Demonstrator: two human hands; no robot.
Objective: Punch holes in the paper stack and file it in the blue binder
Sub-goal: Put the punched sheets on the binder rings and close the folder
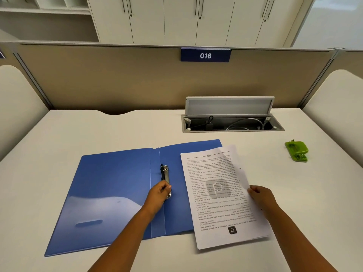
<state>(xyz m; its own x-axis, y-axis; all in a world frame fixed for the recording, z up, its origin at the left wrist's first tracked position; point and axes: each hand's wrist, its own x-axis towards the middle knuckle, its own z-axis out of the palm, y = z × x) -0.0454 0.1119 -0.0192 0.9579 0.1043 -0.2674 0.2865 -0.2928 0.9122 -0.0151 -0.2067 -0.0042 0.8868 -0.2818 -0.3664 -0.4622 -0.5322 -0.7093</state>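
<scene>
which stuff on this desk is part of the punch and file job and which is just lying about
Part of the job:
- blue binder, lying open
- ring clip, under the left hand
- paper stack, held by the right hand
- green hole punch, standing apart to the right

Just lying about:
- open cable tray with cables inside
- 016 desk sign

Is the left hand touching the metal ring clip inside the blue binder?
Touching. The head view shows the left hand with fingertips curled against the near end of the ring clip, no gap visible between them.
</scene>
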